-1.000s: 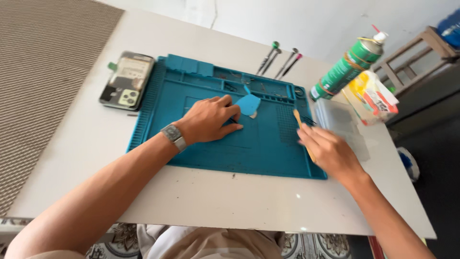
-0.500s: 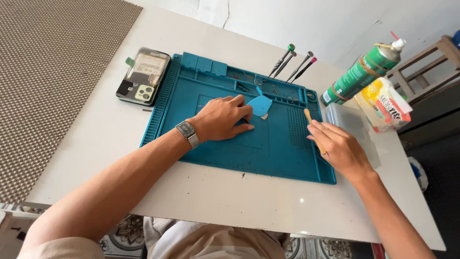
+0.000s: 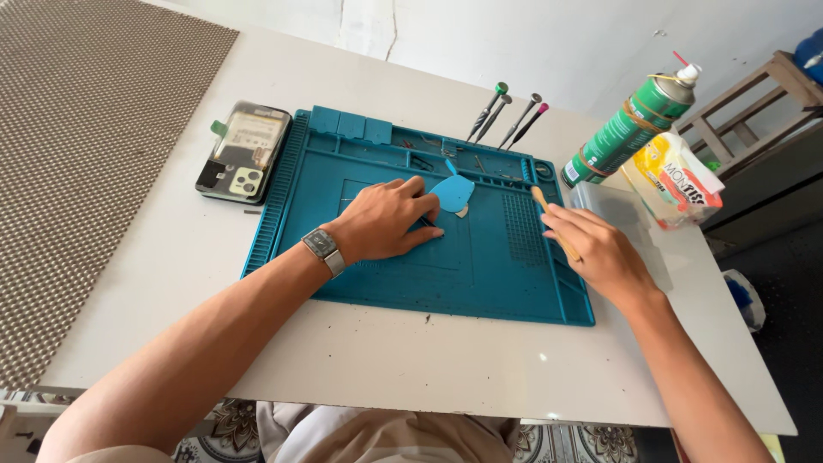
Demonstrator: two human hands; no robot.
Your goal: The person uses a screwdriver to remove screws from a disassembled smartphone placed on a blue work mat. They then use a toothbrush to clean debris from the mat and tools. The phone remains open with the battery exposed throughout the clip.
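Pointing away up-left, wooden stick (image 3: 553,221) lies gripped in right hand (image 3: 600,255).

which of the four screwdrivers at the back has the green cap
The leftmost screwdriver. Its cap is green; the two in the middle have grey caps and the rightmost one has a pink cap.

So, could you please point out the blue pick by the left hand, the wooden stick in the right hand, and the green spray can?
blue pick (image 3: 453,192), head view, middle of its flat face.
wooden stick (image 3: 543,207), head view, bare upper shaft above the fingers.
green spray can (image 3: 630,129), head view, middle of its body.
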